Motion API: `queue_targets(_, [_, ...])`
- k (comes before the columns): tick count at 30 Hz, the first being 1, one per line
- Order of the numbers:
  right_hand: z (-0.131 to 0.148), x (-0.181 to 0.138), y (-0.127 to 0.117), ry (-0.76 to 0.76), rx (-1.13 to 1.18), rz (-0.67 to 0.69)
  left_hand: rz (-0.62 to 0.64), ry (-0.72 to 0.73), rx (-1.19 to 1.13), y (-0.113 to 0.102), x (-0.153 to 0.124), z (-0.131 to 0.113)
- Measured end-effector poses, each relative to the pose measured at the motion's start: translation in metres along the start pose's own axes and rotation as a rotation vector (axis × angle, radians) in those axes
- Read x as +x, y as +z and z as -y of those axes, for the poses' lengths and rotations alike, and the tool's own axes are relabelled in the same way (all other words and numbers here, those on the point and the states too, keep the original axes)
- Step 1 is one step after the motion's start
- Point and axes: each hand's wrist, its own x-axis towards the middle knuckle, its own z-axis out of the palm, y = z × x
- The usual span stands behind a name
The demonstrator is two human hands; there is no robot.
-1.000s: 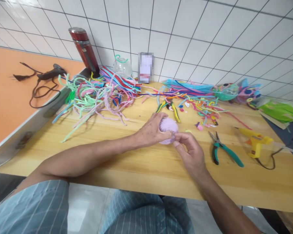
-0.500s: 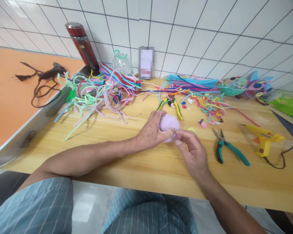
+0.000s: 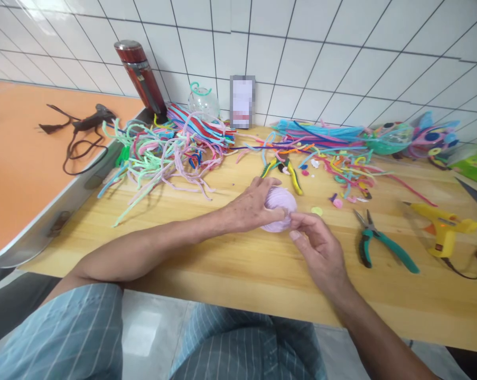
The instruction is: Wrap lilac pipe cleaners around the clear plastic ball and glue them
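Note:
A lilac ball (image 3: 281, 202) with a ridged surface, like pipe cleaner wound round and round, is held just above or on the wooden table; I cannot tell which. My left hand (image 3: 258, 206) is closed round its left side, fingers over the far top and thumb across the front. At its right edge, the bent fingertips of my right hand (image 3: 319, 240) grip the ball, with the thumb lower down. What lies between those fingertips is too small to make out. Green-handled needle-nose pliers (image 3: 381, 240) lie to the right of my right hand.
A yellow glue gun (image 3: 444, 224) rests at the right. Yellow-handled pliers (image 3: 296, 179) lie beyond the ball among scraps. Loose pipe cleaners (image 3: 155, 158) spread at the left, with bundles (image 3: 321, 134) along the wall. A red thermos (image 3: 141, 79) and a phone (image 3: 242, 103) stand behind.
The whole view has shifted slightly, so things appear a little further right. Both hands stay at the ball, with only a slight shift of the right fingers.

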Motion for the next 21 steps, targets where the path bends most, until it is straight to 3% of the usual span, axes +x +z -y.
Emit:
queue_targets(7, [0.0023,-0.0001,-0.0016,0.021,0.010,0.019,0.067,0.023,0.033,-0.0031,-0.0001,0.0011])
queue_targets(21, [0.0012,-0.0014,-0.0036,0.049,0.038,0.031,0.012,0.053,0.031,0.0024,-0.0030,0.0002])
